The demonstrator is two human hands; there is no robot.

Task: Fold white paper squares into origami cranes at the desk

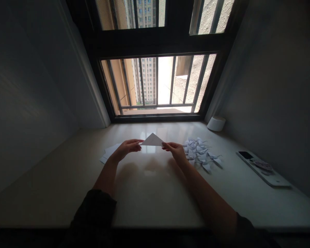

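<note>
A sheet of white paper folded into a triangle point(153, 140) is held up above the sill, its point facing the window. My left hand point(129, 147) pinches its left corner between thumb and fingers. At the opposite corner, my right hand point(174, 150) grips the paper the same way. Several folded white paper pieces point(202, 153), with thin pointed ends, lie in a loose heap just beyond my right hand. Partly hidden behind my left hand is a small stack of flat white paper point(110, 152).
The pale glossy sill point(150, 193) runs up to a dark-framed window point(157, 119) with bars outside. A white round object point(216, 123) stands in the far right corner. A phone point(263, 169) with a ring-like attachment lies near the right wall.
</note>
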